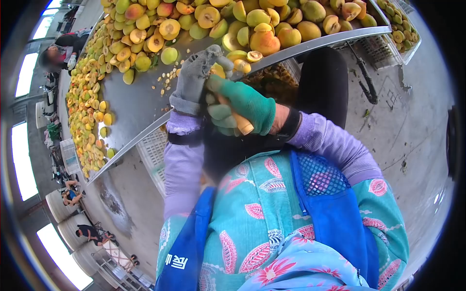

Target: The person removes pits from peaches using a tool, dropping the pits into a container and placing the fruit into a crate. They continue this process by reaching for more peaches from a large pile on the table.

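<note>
My left hand (194, 80), in a grey glove, is closed around a yellow apricot (217, 71) at the metal table's near edge. Pressed up beside it, my right hand (245, 106) wears a green glove with grey fingertips. It grips a tool by its light wooden handle (242, 124); the working end is hidden between the hands. Just beyond them lie halved apricots (208, 17) showing orange flesh, mixed with whole green-yellow ones. Small pale pits (167, 77) are scattered on the metal tabletop (145, 99) left of my grey glove.
Below the table edge stands a white plastic crate (154, 150), and dark brown pieces (274, 77) lie under the rim. Another crate of fruit (400, 29) is at the far right. A co-worker (65, 51) is across the table; other people (92, 234) are farther left.
</note>
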### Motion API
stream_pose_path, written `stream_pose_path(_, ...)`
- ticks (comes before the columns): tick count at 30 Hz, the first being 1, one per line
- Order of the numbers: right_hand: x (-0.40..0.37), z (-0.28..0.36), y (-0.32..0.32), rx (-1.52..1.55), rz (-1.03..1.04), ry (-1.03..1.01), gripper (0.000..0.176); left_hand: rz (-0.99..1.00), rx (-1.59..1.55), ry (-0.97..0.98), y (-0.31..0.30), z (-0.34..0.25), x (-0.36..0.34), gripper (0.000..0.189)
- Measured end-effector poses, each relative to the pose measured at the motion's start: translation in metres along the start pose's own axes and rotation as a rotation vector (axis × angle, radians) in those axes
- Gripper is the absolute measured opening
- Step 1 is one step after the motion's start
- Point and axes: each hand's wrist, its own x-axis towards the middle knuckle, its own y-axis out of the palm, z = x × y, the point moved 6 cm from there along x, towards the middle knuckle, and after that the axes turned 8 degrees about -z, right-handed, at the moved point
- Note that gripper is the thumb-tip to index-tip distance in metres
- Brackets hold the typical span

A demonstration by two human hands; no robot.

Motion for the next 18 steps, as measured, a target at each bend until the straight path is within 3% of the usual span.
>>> stream_pose_path(1,0.0,-0.003,0.006,0.232,0.135,0.07,0.033,0.072,0.064,0.051,0.003,-0.001,0.002,0.028)
stream_pose_path(2,-0.001,-0.002,0.005,0.269,0.163,0.049,0.032,0.073,-0.017,0.183,0.006,0.005,0.006,0.031)
stream_pose_path(5,-0.005,-0.002,0.006,0.38,0.256,0.001,0.031,0.117,-0.259,-0.146,0.007,0.015,0.004,0.028)
stream_pose_path(6,-0.007,-0.001,0.014,0.419,0.367,0.018,0.032,0.133,-0.078,0.09,0.004,0.008,0.006,0.023)
stream_pose_path(8,-0.012,-0.005,0.022,0.372,0.364,-0.01,0.033,-0.018,-0.119,0.243,-0.004,0.012,0.002,0.019)
stream_pose_path(11,-0.016,-0.008,0.03,0.343,0.421,0.042,0.034,-0.048,-0.371,0.137,-0.013,0.028,-0.002,0.015)
stream_pose_path(13,-0.017,-0.01,0.033,0.363,0.483,0.115,0.035,0.114,-1.038,-0.194,0.011,0.016,-0.02,0.017)
stream_pose_path(14,-0.016,-0.011,0.035,0.386,0.518,0.153,0.035,0.066,-1.043,-0.22,0.006,0.017,-0.023,0.022)
stream_pose_path(16,-0.02,-0.017,0.051,0.363,0.613,0.186,0.036,0.126,-1.129,-0.264,-0.043,0.098,-0.021,0.021)
stream_pose_path(17,-0.023,-0.021,0.054,0.282,0.538,0.213,0.035,0.155,-1.171,-0.29,-0.062,0.127,-0.026,0.021)
stream_pose_path(18,-0.029,-0.023,0.051,0.202,0.465,0.234,0.035,-0.123,-0.633,0.102,-0.081,0.077,-0.062,0.024)
